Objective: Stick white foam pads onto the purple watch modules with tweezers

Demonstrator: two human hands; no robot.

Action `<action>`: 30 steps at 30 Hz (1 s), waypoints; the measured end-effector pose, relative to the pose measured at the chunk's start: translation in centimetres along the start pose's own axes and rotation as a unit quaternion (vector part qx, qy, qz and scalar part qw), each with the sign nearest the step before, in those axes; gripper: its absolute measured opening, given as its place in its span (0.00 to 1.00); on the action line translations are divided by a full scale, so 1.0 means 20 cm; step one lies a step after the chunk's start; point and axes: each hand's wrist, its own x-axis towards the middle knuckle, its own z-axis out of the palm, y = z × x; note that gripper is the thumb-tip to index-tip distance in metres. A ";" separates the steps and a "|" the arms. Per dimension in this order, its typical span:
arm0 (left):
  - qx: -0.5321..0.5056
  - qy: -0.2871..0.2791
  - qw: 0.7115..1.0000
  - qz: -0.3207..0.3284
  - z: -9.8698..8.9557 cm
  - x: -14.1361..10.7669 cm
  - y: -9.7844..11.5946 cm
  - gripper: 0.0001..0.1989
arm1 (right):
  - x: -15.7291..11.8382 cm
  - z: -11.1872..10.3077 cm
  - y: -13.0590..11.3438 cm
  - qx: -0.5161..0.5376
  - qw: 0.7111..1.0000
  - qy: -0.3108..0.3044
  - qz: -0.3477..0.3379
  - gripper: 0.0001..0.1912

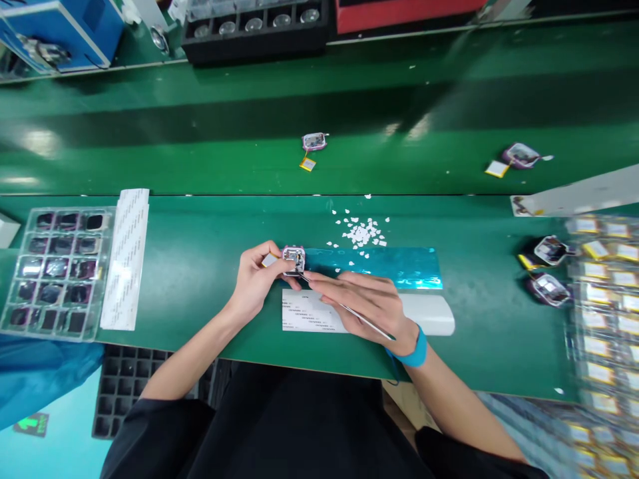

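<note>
Two hands meet over a small pink-rimmed casing (pixel 293 260) on the green tabletop (pixel 200 239). Left hand (pixel 257 279) grips the casing between thumb and fingers, a yellow cell (pixel 270 260) showing just beside the fingertips. Right hand (pixel 369 303) grasps thin tweezers (pixel 359 318), the tip touching the casing's near edge; a blue wristband (pixel 415 350) circles that wrist. Under the right hand lie a printed white sheet (pixel 309 313) and, just beyond it, a strip of blue film (pixel 379 265). White scraps (pixel 360 233) are scattered beyond the film. Well left of the left hand sits a clear tray (pixel 54 269) of dark parts, with a white strip (pixel 124 256) alongside. To the right of the right hand lie two more casings (pixel 549 269) near stacked yellow cells (pixel 606 313). Farther off, beyond both hands, another casing (pixel 314 142) rests on the belt (pixel 200 146).
</note>
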 end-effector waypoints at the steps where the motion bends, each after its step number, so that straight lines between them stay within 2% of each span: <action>1: 0.002 0.000 1.000 0.002 0.00 0.00 0.00 0.13 | 0.00 0.00 0.00 -0.004 1.000 -0.001 -0.002 0.27; 10: 0.083 -0.004 0.995 0.050 -0.01 -0.01 -0.02 0.13 | -0.02 -0.01 0.00 -0.015 1.000 -0.026 -0.003 0.23; 15: 0.140 -0.019 0.989 0.054 -0.02 -0.02 -0.02 0.12 | -0.02 -0.01 0.00 -0.031 0.999 -0.037 -0.003 0.24; 18: 0.165 -0.028 0.984 0.055 -0.02 -0.02 -0.01 0.12 | -0.02 -0.01 0.00 -0.036 0.999 -0.037 -0.011 0.21; 21: 0.169 -0.030 0.984 0.052 -0.02 -0.02 -0.01 0.11 | -0.02 -0.02 0.00 -0.036 0.998 -0.039 -0.017 0.17; 30: 0.158 -0.035 0.985 0.051 -0.02 -0.02 -0.01 0.13 | -0.01 -0.01 -0.01 -0.031 0.998 -0.044 -0.013 0.18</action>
